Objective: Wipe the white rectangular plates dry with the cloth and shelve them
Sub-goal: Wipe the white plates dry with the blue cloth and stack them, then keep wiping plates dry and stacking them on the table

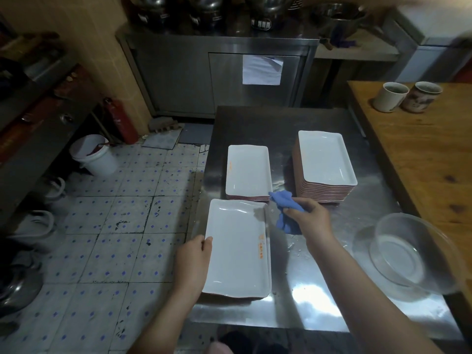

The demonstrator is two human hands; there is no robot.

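Gripping the plate [237,249] by its left rim, the left hand [194,254] steadies it at the left edge of the counter [332,290]. The right hand [309,218] clutches the cloth [286,208] just beside the plate's far right corner. A hard leftward wipe could slide the plate off the slick counter onto the floor [115,226].

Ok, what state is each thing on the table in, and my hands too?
Near plate: face up, left hand grips its left edge.
Cloth: bunched, gripped by right hand, beside the plate.
Short stack: face up, on steel table.
Tall stack: face up, on the same table.
Bowl: upright, looks empty.
White cup: upright, on wooden top.
Patterned cup: upright, beside it.
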